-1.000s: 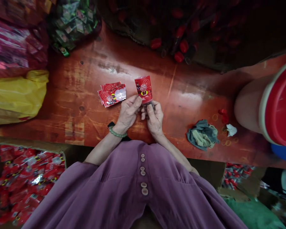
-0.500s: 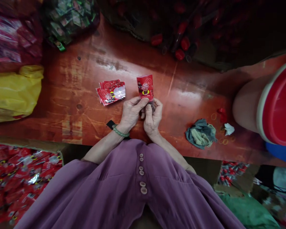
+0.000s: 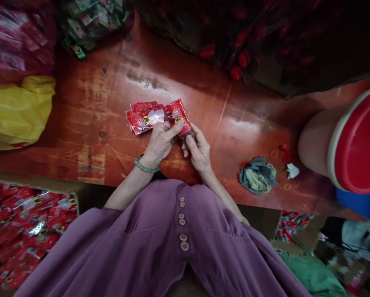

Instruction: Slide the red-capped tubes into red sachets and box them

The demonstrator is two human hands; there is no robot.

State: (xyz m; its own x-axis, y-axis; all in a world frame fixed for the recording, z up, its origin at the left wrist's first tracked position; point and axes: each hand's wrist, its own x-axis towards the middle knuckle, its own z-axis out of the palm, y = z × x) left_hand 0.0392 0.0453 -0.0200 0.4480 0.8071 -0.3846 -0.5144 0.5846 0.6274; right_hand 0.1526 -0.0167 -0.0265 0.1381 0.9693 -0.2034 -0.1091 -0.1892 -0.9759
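Between my two hands is a small red printed packet (image 3: 176, 110), tilted with its top toward the upper left; its lower end looks dark and see-through. My left hand (image 3: 160, 140), with a green bead bracelet (image 3: 146, 166) at the wrist, pinches the packet's left side with the thumb on top. The fingers of my right hand (image 3: 199, 149) are closed on its lower right end. Just left of it lies a fanned stack of like red packets (image 3: 144, 119) on the table, close to my left fingertips. What the packet contains is hidden.
On the reddish table (image 3: 111, 95), a crumpled grey-green cloth (image 3: 257, 175), rubber bands and a white scrap (image 3: 292, 170) lie right, before a red-lidded bucket (image 3: 361, 140). Yellow (image 3: 18, 115) and pink bags stand left. A box of red packets (image 3: 27, 231) sits lower left.
The packet has turned from upright to leaning left, and its top now meets the stack. My left hand has shifted left along the packet's side; my right hand keeps its grip.
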